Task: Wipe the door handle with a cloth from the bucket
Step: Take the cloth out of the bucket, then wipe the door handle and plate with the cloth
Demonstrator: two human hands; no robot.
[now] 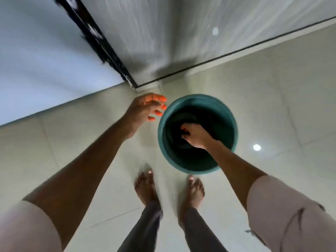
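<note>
A teal-green bucket (pixel 161 135) stands on the tiled floor just in front of my bare feet. My right hand (pixel 195 136) reaches down inside it, fingers curled shut on a dark cloth (pixel 181 116) that lies in the shadowed bottom; the cloth is blurred and hard to make out. My left hand (pixel 145 110) hovers beside the bucket's left rim, fingers spread and holding nothing. The pale grey door (pixel 163 33) rises behind the bucket. Its handle is out of view.
A black door frame strip (pixel 98 39) runs down to the floor at the left of the door, with a pale wall (pixel 45 60) beyond it. My feet (pixel 145 186) stand on glossy cream tiles (pixel 281 106), close to the bucket.
</note>
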